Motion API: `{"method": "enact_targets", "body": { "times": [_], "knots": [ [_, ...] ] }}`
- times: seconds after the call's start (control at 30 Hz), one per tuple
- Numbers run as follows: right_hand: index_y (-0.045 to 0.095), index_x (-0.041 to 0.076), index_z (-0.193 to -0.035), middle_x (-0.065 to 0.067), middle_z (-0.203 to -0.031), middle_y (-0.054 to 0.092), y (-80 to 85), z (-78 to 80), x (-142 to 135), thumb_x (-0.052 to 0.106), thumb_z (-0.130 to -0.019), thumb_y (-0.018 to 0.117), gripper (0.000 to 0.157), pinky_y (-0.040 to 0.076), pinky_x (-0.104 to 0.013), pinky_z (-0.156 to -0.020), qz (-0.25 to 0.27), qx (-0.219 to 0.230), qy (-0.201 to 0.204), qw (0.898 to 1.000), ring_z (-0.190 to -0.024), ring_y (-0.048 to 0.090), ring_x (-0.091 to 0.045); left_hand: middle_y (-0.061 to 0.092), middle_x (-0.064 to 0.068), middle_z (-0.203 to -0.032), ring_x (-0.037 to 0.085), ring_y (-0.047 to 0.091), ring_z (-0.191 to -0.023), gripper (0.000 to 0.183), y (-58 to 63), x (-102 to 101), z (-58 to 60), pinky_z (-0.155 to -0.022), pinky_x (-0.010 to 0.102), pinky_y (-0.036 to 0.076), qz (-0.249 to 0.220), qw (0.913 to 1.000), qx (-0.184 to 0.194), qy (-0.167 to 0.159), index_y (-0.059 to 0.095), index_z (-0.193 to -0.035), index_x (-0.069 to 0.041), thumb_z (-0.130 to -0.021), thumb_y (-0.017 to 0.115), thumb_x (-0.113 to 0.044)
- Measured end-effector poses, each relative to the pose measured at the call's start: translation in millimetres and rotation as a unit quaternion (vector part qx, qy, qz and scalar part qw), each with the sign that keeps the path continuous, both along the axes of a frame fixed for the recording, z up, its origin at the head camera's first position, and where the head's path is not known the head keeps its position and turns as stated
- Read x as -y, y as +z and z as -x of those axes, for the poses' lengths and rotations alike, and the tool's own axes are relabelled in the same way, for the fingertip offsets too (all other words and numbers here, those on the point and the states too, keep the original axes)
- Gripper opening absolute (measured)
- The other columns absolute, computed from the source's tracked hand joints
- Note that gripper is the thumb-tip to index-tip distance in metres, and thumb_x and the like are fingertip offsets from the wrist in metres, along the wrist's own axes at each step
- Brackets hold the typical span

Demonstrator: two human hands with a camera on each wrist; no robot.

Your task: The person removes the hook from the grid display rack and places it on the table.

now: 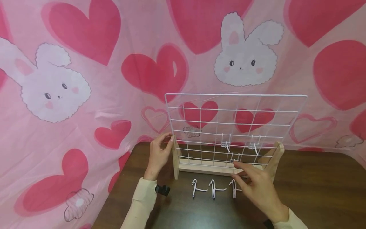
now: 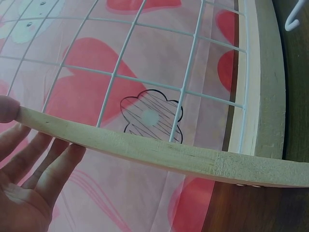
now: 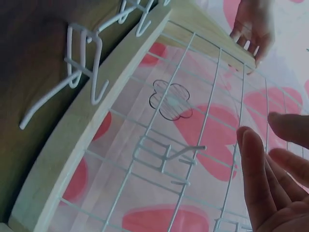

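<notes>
A white wire grid stands upright in a pale wooden stand. My left hand pinches the left wooden side panel near its upper end, thumb on one face and fingers on the other. Three white wire hooks hang on the grid: a left one, a right one and a lower one. My right hand is in front of the lower hook, its fingers apart and holding nothing; in the right wrist view they appear clear of the nearest hung hook.
Three more white hooks lie in a row on the dark wooden table before the stand: left, middle and right, the last partly behind the right fingers. A pink heart-and-rabbit cloth hangs behind.
</notes>
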State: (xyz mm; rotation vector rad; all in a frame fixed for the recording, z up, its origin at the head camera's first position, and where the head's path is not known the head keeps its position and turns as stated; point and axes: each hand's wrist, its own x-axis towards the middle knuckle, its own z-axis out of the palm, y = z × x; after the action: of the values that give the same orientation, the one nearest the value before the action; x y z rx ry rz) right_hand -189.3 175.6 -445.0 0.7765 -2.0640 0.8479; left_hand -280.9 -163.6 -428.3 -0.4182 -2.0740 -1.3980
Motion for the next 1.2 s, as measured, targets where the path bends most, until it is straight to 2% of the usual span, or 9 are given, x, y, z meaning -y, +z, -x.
{"method": "enact_targets", "body": {
  "times": [0.07,0.17,0.27,0.37,0.47,0.63,0.73,0.9,1.2],
  "knots": [
    [0.075,0.001,-0.117,-0.013,-0.099,0.081,3.1,0.6,-0.7,-0.003,-0.068,0.091,0.051,0.054,-0.012,-0.059,0.004,-0.008,-0.014,1.000,-0.070,0.074,-0.007,0.079,0.020,-0.107,0.036,0.077,-0.093,0.023,-0.1,-0.6,-0.4,-0.077,0.023,0.059,0.002,1.0000,0.000,0.001,0.073,-0.116,0.006,-0.095,0.070,-0.002],
    [0.074,0.000,-0.119,-0.014,-0.101,0.081,8.1,2.5,-0.4,0.023,-0.091,0.083,0.037,0.054,-0.011,-0.060,0.012,-0.014,-0.024,1.000,-0.069,0.075,-0.011,0.080,0.019,-0.107,0.035,0.077,-0.093,0.022,-0.3,-0.5,-0.6,-0.076,0.025,0.060,0.003,1.0000,-0.002,0.004,0.074,-0.116,0.006,-0.095,0.070,-0.002],
    [0.073,0.001,-0.122,-0.015,-0.103,0.080,12.1,4.8,0.7,0.046,-0.100,0.064,0.051,0.054,-0.011,-0.060,0.018,-0.013,-0.027,0.999,-0.069,0.075,-0.013,0.080,0.019,-0.106,0.035,0.077,-0.092,0.022,-0.7,0.0,0.0,-0.075,0.028,0.061,0.000,1.0000,-0.005,0.004,0.074,-0.116,0.006,-0.096,0.070,-0.002],
    [0.073,0.002,-0.123,-0.015,-0.104,0.080,14.3,7.4,1.7,0.053,-0.101,0.057,0.058,0.054,-0.012,-0.059,0.017,-0.022,-0.034,0.999,-0.068,0.075,-0.015,0.080,0.019,-0.106,0.034,0.077,-0.092,0.021,-1.0,0.5,0.5,-0.076,0.030,0.062,-0.001,0.9999,-0.010,0.004,0.074,-0.115,0.005,-0.096,0.070,-0.003],
    [0.073,0.001,-0.123,-0.016,-0.104,0.080,15.1,9.3,2.8,0.052,-0.100,0.058,0.058,0.054,-0.012,-0.059,0.020,-0.022,-0.038,0.999,-0.068,0.075,-0.018,0.080,0.018,-0.106,0.033,0.077,-0.092,0.021,-1.1,0.6,0.7,-0.076,0.029,0.061,-0.001,0.9999,-0.012,0.003,0.074,-0.115,0.004,-0.097,0.069,-0.003],
    [0.073,0.001,-0.125,-0.016,-0.103,0.081,17.2,11.1,6.8,0.035,-0.098,0.073,0.043,0.054,-0.012,-0.060,0.025,-0.017,-0.042,0.999,-0.067,0.074,-0.018,0.080,0.018,-0.107,0.033,0.077,-0.094,0.021,-1.0,0.1,0.7,-0.075,0.025,0.060,-0.004,1.0000,-0.005,0.001,0.075,-0.116,0.002,-0.096,0.070,-0.003],
    [0.073,0.003,-0.126,-0.014,-0.100,0.081,20.4,13.2,11.2,0.020,-0.090,0.082,0.040,0.055,-0.013,-0.059,0.022,-0.029,-0.050,0.998,-0.066,0.073,-0.017,0.079,0.019,-0.107,0.032,0.077,-0.094,0.021,-1.0,-0.5,0.2,-0.074,0.023,0.059,-0.004,1.0000,0.003,0.004,0.074,-0.115,0.004,-0.095,0.070,-0.002],
    [0.075,0.003,-0.121,-0.010,-0.095,0.081,26.8,18.4,19.7,-0.001,-0.071,0.090,0.053,0.055,-0.016,-0.058,0.028,-0.032,-0.065,0.997,-0.065,0.073,-0.018,0.079,0.019,-0.108,0.033,0.077,-0.095,0.021,-0.3,-1.6,-0.3,-0.074,0.029,0.061,-0.003,1.0000,0.001,0.003,0.074,-0.115,0.005,-0.095,0.070,-0.001],
    [0.076,0.002,-0.119,-0.011,-0.097,0.082,26.7,24.7,26.0,-0.004,-0.070,0.090,0.051,0.054,-0.016,-0.058,0.024,-0.026,-0.078,0.996,-0.063,0.073,-0.015,0.080,0.018,-0.108,0.034,0.077,-0.094,0.021,-1.3,-0.8,0.2,-0.075,0.019,0.058,0.001,1.0000,-0.005,0.006,0.075,-0.115,0.004,-0.096,0.071,-0.003]
  ]
}}
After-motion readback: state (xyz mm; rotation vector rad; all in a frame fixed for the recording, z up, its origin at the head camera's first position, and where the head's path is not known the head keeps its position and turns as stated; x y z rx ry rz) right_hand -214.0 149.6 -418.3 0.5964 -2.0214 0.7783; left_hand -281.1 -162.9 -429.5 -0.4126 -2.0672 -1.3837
